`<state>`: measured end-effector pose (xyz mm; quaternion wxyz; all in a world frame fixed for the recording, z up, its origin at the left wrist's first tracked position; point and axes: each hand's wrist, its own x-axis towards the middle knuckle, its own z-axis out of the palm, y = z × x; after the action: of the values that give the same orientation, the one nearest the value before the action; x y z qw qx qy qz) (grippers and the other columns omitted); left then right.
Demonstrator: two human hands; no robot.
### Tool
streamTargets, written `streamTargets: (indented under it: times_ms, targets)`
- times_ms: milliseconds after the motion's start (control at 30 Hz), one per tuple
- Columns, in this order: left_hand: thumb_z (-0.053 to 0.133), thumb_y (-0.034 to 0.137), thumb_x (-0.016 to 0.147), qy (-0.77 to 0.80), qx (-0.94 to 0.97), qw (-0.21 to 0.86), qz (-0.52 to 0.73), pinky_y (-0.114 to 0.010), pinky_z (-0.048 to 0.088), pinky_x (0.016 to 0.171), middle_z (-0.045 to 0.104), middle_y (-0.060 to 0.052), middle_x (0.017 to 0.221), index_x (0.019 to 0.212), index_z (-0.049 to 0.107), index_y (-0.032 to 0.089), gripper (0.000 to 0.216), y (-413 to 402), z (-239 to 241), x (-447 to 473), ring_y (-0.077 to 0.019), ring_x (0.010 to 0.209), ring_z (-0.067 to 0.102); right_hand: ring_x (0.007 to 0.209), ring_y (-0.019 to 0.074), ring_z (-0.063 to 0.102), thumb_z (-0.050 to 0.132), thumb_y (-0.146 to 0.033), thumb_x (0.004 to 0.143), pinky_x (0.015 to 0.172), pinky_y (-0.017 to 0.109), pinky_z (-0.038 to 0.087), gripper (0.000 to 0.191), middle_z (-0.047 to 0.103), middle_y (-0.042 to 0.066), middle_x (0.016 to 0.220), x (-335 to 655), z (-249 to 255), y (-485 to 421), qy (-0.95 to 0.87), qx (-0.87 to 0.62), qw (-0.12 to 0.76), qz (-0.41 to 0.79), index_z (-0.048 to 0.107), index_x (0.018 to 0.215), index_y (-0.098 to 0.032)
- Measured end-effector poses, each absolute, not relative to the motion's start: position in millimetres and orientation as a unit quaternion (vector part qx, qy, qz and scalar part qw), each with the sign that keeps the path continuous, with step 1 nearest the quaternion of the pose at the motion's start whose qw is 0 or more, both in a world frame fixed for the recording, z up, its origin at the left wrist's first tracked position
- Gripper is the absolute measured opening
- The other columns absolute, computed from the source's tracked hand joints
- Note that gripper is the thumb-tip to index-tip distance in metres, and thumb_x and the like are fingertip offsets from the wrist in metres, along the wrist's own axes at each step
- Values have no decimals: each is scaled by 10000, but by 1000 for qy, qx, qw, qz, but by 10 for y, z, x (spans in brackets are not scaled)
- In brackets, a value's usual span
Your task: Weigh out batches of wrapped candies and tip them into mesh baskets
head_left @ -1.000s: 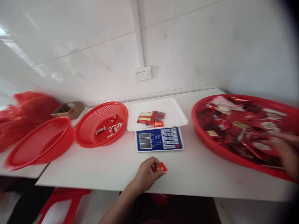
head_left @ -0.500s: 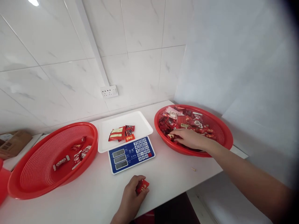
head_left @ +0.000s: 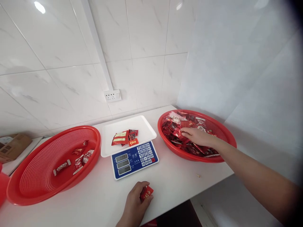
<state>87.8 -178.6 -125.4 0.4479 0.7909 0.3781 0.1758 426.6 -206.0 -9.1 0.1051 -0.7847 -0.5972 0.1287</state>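
Note:
My left hand (head_left: pixel 137 203) is closed around a small red wrapped snack packet (head_left: pixel 147 192), just above the white table near its front edge. On the right, my right hand (head_left: pixel 197 136) reaches into a red mesh basket (head_left: pixel 230 142) full of wrapped snacks. Its fingertips are pinched at a shiny red packet (head_left: pixel 178 133) on top of the pile; part of the grip is hidden. Between the baskets stands a digital scale (head_left: pixel 134 160) with a white tray (head_left: pixel 107 149). A red-and-cream packet (head_left: pixel 120 138) and a few smaller packets lie on that tray.
A second red basket (head_left: pixel 17 189) on the left holds several wrapped snacks. Behind it is a cardboard box (head_left: pixel 15 146). A tiny gold-coloured bit (head_left: pixel 198 175) lies on the table (head_left: pixel 90 201). A wall socket (head_left: pixel 113 95) sits above the scale.
My right hand has drawn slightly up and right within the basket, and a shiny red packet now shows at its fingertips. My left hand keeps its packet. The view has shifted slightly.

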Motion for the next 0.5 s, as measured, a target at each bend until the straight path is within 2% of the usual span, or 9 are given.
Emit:
streamTargets:
  times_ms: [67,167,367,500]
  targets:
    - [556,308,765,375,793,446,177,-287,486,766,650,-43,952,1012,610,226,266,-1781,-1271,873,-191,830,599,989,230,576,296,-330,877,820,331,451,343,622,44,1100,4297,-67,-2077,-566,-803,138,128,549,1078,-214]
    - [554,321,768,374,794,446,174,-279,483,781,648,-39,970,1020,608,229,274,-1780,-1284,868,-188,857,600,1021,238,570,298,-329,878,828,336,461,393,624,33,1118,4289,-28,-2089,-540,-815,156,142,531,1173,-214]
    - [564,323,746,388,783,442,201,-288,491,766,656,-38,933,997,620,225,275,-1798,-1311,887,-191,830,603,1127,238,512,316,-363,878,927,346,419,411,575,16,1219,4175,11,-2065,-560,-798,166,149,564,1171,-218]
    - [559,352,759,383,787,449,183,-278,493,780,657,-40,959,1020,621,232,294,-1791,-1293,879,-190,855,605,1136,232,508,351,-441,867,916,322,426,446,563,20,1238,4207,61,-2063,-575,-777,188,175,553,1203,-227]
